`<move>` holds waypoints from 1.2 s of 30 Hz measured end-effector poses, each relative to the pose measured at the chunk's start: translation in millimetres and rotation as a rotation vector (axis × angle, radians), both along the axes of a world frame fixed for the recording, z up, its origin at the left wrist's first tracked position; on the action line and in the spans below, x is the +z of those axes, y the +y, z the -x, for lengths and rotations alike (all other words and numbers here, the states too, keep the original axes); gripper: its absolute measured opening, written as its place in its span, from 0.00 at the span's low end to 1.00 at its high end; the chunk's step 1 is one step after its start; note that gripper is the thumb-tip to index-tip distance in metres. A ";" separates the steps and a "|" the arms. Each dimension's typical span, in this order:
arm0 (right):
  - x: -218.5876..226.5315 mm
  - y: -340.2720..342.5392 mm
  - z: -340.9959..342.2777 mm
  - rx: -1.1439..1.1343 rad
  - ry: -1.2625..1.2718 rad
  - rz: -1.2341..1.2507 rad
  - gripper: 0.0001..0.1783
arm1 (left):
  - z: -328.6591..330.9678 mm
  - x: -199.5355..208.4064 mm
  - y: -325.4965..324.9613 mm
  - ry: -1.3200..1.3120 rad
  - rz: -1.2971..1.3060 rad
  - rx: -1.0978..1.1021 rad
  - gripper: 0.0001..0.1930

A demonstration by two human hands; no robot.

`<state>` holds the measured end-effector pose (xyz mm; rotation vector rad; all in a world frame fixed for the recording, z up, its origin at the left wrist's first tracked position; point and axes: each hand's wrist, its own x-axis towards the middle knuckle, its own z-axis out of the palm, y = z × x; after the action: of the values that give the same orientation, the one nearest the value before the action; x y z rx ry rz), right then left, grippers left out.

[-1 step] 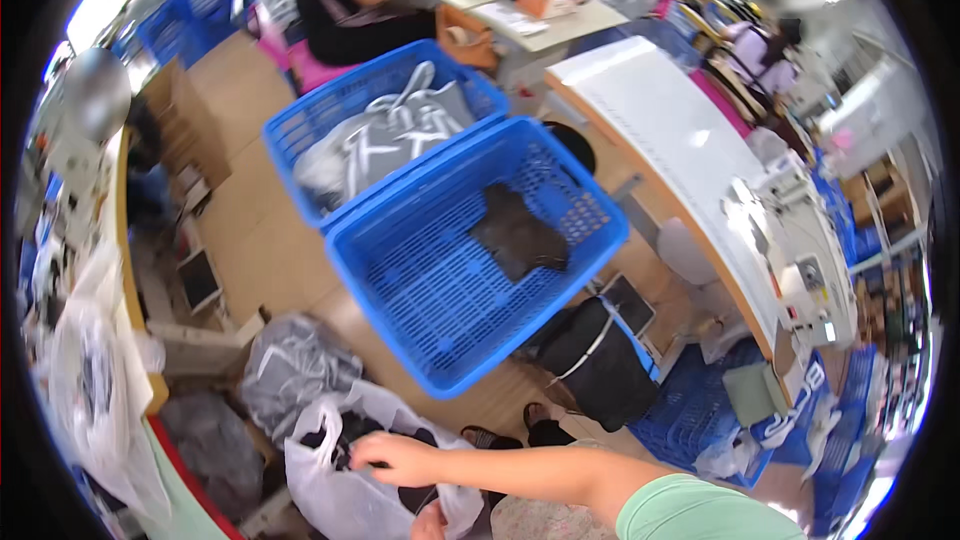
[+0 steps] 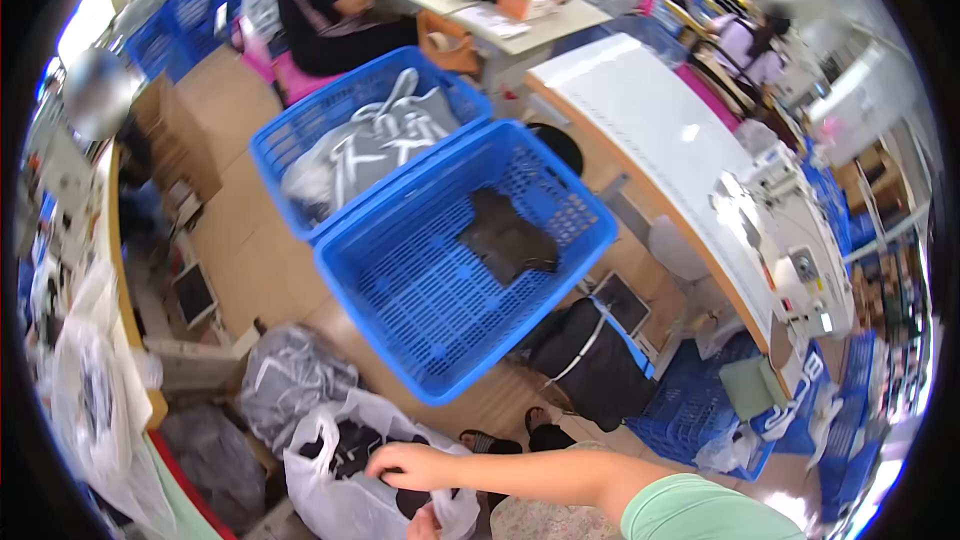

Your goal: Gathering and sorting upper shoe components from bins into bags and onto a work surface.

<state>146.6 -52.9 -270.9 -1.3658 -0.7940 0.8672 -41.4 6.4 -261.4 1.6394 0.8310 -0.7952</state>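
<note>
A white plastic bag (image 2: 315, 490) stands at the lower left, its mouth showing dark, flat-looking pieces (image 2: 352, 448). Over that mouth my right hand (image 2: 415, 466) reaches in from the right, its fingers curled down and closed; what they grip is hidden. Low at the bag's near side, only part of my left hand (image 2: 424, 522) shows, fingers pressed together against dark material and the bag; I cannot make out what is in them. Beyond the bag, a blue plastic crate (image 2: 385, 335) holds a dark brown piece (image 2: 508, 237) lying flat on its bottom.
A second blue crate (image 2: 285, 155) with grey-and-white bundles sits behind the first. A grey wrapped bundle (image 2: 298, 375) lies beside the bag. To the right are a white worktable (image 2: 640, 100), a black bin-like bag (image 2: 578, 365) and stacked blue crates (image 2: 690, 400). A seated person (image 2: 315, 10) works behind.
My right hand has moved slightly right across the bag's mouth, with its fingers curling further down. The whole view has shifted a little; my left hand stays at the bag's near side.
</note>
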 end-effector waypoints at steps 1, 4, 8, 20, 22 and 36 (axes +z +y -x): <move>-6.3 -32.1 0.4 -0.028 0.082 0.086 0.13 | -8.9 1.3 1.2 -0.015 0.006 0.040 0.27; -9.5 -134.1 -8.5 -0.145 0.145 0.310 0.12 | -30.1 4.3 5.3 -0.035 0.017 0.195 0.27; -30.2 -272.0 -4.1 -0.404 0.180 0.557 0.12 | -90.8 50.4 -12.6 -0.145 -0.177 0.106 0.27; -5.6 -482.0 68.5 -0.757 0.241 0.759 0.19 | -205.1 72.2 -140.3 -0.526 -0.449 -0.767 0.21; 8.5 -500.9 68.9 -0.577 0.209 0.828 0.18 | -221.3 94.7 -177.6 -0.401 -0.418 -0.843 0.19; 43.8 -742.9 13.2 -1.829 -0.286 1.609 0.36 | -290.0 103.9 -260.7 -0.253 -0.387 -1.505 0.21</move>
<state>133.4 -795.7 -227.1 -2.6116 1.3997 -0.4817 248.6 -254.4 -157.5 2.5668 -0.6706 -1.3870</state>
